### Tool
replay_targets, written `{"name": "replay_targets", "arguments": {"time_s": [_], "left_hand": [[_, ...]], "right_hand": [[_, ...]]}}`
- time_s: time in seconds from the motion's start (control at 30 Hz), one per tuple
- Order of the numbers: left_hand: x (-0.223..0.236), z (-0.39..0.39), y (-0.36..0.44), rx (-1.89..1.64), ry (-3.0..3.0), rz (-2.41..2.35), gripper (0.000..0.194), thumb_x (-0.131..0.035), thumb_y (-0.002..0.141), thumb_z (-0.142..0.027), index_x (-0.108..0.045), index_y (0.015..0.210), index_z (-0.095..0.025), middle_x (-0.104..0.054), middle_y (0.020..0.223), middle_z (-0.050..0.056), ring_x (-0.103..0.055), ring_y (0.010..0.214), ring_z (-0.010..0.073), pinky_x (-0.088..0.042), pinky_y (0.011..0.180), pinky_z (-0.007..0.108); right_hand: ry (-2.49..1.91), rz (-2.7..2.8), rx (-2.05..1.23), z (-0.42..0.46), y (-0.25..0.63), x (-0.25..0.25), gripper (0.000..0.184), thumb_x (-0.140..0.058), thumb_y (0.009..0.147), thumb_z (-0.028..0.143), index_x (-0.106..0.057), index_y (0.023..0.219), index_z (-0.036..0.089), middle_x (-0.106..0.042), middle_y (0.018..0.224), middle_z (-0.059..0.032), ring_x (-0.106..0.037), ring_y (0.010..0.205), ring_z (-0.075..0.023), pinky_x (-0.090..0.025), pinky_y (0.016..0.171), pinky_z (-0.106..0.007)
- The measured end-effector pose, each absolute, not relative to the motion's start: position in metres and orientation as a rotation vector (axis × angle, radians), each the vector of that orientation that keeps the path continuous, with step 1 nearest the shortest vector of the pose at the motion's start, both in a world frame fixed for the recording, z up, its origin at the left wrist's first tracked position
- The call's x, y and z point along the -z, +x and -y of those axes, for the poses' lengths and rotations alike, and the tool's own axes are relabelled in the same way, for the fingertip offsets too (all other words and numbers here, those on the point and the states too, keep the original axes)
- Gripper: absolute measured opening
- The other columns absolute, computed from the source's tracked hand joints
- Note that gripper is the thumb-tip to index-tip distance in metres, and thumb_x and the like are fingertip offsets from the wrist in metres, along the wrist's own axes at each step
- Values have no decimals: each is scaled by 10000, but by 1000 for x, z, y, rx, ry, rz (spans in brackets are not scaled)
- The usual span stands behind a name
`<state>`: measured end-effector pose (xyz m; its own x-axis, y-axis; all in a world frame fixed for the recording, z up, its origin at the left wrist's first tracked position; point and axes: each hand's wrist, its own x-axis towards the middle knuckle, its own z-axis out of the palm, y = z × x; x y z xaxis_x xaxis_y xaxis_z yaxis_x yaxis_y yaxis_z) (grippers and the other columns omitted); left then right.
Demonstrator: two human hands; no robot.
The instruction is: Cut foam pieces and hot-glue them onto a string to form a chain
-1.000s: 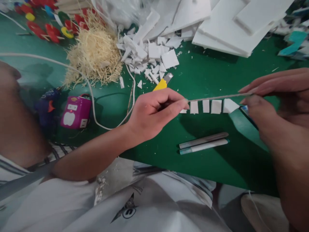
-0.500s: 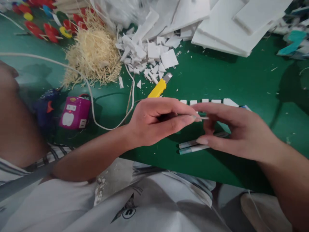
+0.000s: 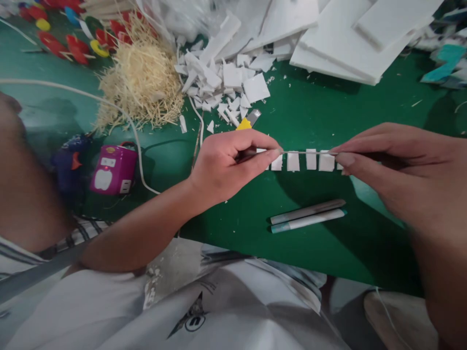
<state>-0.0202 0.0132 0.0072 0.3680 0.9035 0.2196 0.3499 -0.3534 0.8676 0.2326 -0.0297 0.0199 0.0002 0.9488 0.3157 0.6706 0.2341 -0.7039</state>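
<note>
My left hand (image 3: 229,163) pinches one end of a thin wooden stick (image 3: 308,152), and my right hand (image 3: 397,163) pinches the other end. The stick runs level between them, just above the green table (image 3: 328,116). Behind and below the stick lies a row of several small white foam squares (image 3: 311,160). Both hands are closed around the stick's ends. The yellow utility knife (image 3: 245,123) peeks out right behind my left hand's knuckles.
Two grey pens (image 3: 308,216) lie side by side in front of the foam squares. A heap of thin sticks (image 3: 140,82) and white foam scraps (image 3: 222,80) sit at the back, with foam sheets (image 3: 343,39) beyond. A purple device (image 3: 114,169) with a cord lies left.
My right hand slid in along the stick until it met my left hand, then drew back out to the right; both hands have risen a little over the foam squares.
</note>
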Motion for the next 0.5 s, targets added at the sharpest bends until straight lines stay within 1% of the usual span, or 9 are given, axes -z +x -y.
{"name": "replay_targets", "arguments": {"time_s": [0.1,0.23,0.3,0.37,0.43,0.5], "left_hand": [[-4,-15,-21,-905,1926,-1106,100,-731,889,-289,-810,890,-227,-620,581,-39,-465,478,76,-366,449,230],[-1,-19,-22,-900,1959,-1130,129,-723,890,-300,-817,929,-221,-596,564,-42,-484,487,83,-380,460,227],[1,-21,-23,-906,1963,-1140,146,-721,884,-295,-819,952,-211,-591,566,-44,-485,491,82,-384,465,222],[1,-23,-24,-910,1958,-1147,161,-717,875,-285,-822,964,-202,-578,564,-47,-479,497,79,-391,477,217],[2,-24,-24,-905,1960,-1150,173,-703,871,-274,-823,969,-195,-580,572,-48,-482,508,75,-403,495,211],[1,-24,-25,-904,1986,-1144,183,-686,866,-247,-823,975,-191,-585,580,-49,-484,516,72,-413,511,207]], "right_hand": [[-1627,1651,-449,26,233,-24,17,-840,782,288,-828,775,279,-755,756,12,-642,630,-125,-455,509,-271],[-1791,1659,-576,26,237,-33,62,-778,836,286,-839,839,273,-786,853,-7,-676,703,-142,-515,581,-291],[-1785,1698,-607,27,238,-35,88,-759,848,268,-844,865,279,-790,878,-5,-670,700,-136,-496,567,-283],[-1796,1677,-611,28,238,-35,108,-769,834,260,-848,905,278,-780,851,-3,-643,663,-122,-472,553,-278],[-1827,1616,-621,27,238,-34,181,-780,812,257,-846,980,271,-750,775,6,-614,616,-108,-478,562,-277],[-1857,1594,-612,25,239,-33,194,-776,786,252,-840,969,257,-719,707,15,-600,585,-104,-487,566,-276]]}}
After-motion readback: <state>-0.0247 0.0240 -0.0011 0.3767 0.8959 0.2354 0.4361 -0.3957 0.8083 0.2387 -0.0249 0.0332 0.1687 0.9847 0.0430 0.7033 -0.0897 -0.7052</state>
